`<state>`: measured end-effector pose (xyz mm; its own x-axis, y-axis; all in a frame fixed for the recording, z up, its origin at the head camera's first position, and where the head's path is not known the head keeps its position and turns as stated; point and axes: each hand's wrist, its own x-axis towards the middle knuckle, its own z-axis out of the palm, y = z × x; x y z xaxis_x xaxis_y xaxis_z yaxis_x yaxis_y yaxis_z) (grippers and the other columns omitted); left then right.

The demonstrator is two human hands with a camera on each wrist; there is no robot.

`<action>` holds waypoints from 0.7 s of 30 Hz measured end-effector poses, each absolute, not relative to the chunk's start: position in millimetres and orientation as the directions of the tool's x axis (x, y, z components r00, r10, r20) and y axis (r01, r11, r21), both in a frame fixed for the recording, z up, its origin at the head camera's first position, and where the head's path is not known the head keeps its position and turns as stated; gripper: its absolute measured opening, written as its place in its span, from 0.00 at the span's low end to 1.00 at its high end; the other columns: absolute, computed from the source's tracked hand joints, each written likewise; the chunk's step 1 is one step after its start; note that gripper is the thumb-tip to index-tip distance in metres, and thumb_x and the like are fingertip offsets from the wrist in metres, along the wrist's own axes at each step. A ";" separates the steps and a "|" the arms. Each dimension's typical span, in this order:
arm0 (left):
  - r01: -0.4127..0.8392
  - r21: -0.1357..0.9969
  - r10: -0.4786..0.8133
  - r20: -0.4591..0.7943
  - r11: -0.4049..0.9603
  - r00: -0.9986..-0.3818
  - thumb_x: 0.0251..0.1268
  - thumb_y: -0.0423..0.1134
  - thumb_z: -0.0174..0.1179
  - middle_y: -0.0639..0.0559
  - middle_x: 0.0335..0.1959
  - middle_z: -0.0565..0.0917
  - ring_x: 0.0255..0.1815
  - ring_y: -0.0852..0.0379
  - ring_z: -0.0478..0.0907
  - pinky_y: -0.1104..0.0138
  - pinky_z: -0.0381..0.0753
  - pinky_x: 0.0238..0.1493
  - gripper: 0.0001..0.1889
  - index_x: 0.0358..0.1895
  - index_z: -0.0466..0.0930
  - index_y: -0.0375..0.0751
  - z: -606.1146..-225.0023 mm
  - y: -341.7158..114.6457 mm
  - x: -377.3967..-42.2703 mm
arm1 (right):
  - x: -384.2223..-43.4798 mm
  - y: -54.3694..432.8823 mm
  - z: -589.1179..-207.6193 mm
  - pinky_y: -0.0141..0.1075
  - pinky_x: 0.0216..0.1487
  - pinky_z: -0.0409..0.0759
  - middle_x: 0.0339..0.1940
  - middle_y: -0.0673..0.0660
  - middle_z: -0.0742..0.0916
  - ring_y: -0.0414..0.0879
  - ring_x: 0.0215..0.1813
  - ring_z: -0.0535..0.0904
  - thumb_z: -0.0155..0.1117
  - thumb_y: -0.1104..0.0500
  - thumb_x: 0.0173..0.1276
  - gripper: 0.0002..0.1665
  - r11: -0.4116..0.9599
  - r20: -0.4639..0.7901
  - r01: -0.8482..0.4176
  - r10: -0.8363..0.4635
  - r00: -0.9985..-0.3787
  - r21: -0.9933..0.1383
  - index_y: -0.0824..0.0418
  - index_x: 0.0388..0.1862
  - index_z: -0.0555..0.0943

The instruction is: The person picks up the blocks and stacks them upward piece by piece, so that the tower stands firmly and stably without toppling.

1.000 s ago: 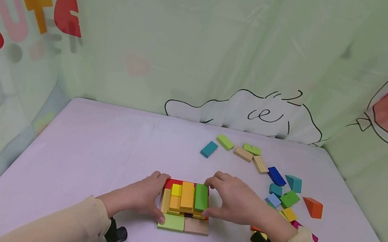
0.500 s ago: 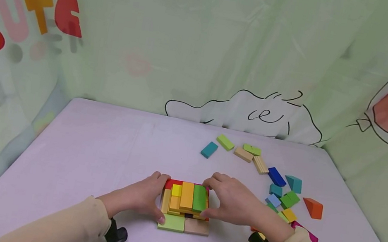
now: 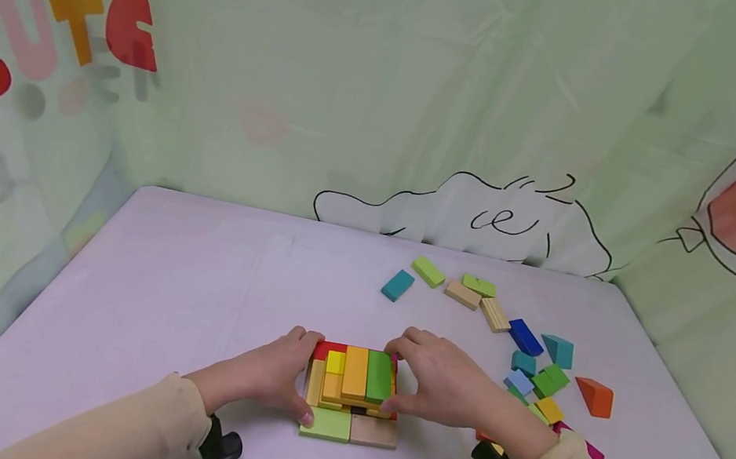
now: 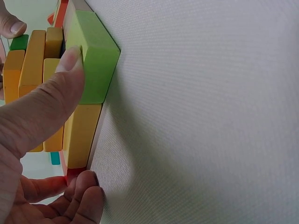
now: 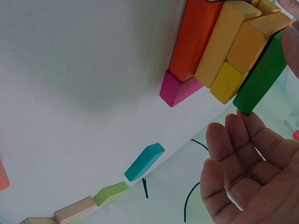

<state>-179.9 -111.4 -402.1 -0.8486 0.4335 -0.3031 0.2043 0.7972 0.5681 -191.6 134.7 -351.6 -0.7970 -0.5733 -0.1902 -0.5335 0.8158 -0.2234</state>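
A low stack of coloured wooden blocks lies on the table between both hands. My right hand pinches a green block on top, index fingertip at its far end and thumb at its near end. That block lies alongside an orange block. My left hand spans the stack's left side, thumb against a lime green block at the front and fingers by a red block at the back. A tan block adjoins the lime one. In the right wrist view, orange-red and magenta blocks show lower down.
Loose blocks curve across the table's back and right: a teal block, a dark blue block, an orange wedge and several others. Some lie partly hidden behind the right forearm. A printed curtain hangs behind the table.
My right hand has shifted slightly left with the green block, which now sits closer against the orange block. The left hand has kept its place.
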 end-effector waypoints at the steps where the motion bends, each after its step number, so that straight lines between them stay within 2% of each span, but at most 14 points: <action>1: 0.204 0.568 0.433 -0.303 0.797 -0.849 0.40 0.48 0.84 0.37 0.66 0.71 0.63 0.46 0.73 0.49 0.75 0.71 0.57 0.75 0.60 0.32 -401.9 -111.4 -179.9 | -191.6 134.7 -351.6 0.44 0.52 0.86 0.49 0.54 0.85 0.44 0.46 0.78 0.82 0.41 0.54 0.36 0.816 -0.190 -0.534 -0.574 -0.797 -0.223 0.58 0.57 0.82; 12: 0.195 0.565 0.423 -0.304 0.801 -0.854 0.40 0.47 0.85 0.37 0.65 0.72 0.62 0.46 0.74 0.49 0.76 0.70 0.57 0.75 0.61 0.33 -402.2 -111.5 -179.7 | -192.9 134.7 -353.3 0.43 0.51 0.86 0.50 0.55 0.84 0.45 0.46 0.78 0.82 0.42 0.53 0.38 0.818 -0.193 -0.526 -0.569 -0.799 -0.231 0.59 0.58 0.81; 16: 0.201 0.564 0.427 -0.303 0.801 -0.852 0.40 0.48 0.84 0.37 0.66 0.71 0.63 0.46 0.73 0.49 0.76 0.71 0.57 0.75 0.60 0.33 -403.7 -111.8 -180.4 | -194.4 136.9 -348.5 0.44 0.52 0.86 0.52 0.56 0.84 0.46 0.47 0.79 0.82 0.39 0.53 0.43 0.827 -0.196 -0.512 -0.556 -0.808 -0.233 0.59 0.62 0.80; 19: 0.209 0.562 0.433 -0.301 0.800 -0.849 0.41 0.48 0.84 0.37 0.66 0.71 0.64 0.46 0.73 0.49 0.76 0.71 0.57 0.75 0.60 0.33 -403.8 -112.1 -180.3 | -204.4 142.7 -343.1 0.45 0.52 0.86 0.53 0.57 0.84 0.49 0.50 0.81 0.79 0.39 0.57 0.43 0.837 -0.166 -0.492 -0.535 -0.829 -0.239 0.61 0.65 0.77; 21: 0.210 0.561 0.434 -0.303 0.801 -0.849 0.41 0.48 0.84 0.37 0.66 0.72 0.63 0.46 0.73 0.49 0.76 0.71 0.57 0.75 0.61 0.33 -403.3 -112.1 -179.9 | -218.5 147.6 -343.1 0.46 0.52 0.86 0.53 0.59 0.85 0.52 0.51 0.82 0.75 0.42 0.63 0.40 0.841 -0.131 -0.485 -0.523 -0.842 -0.241 0.63 0.67 0.76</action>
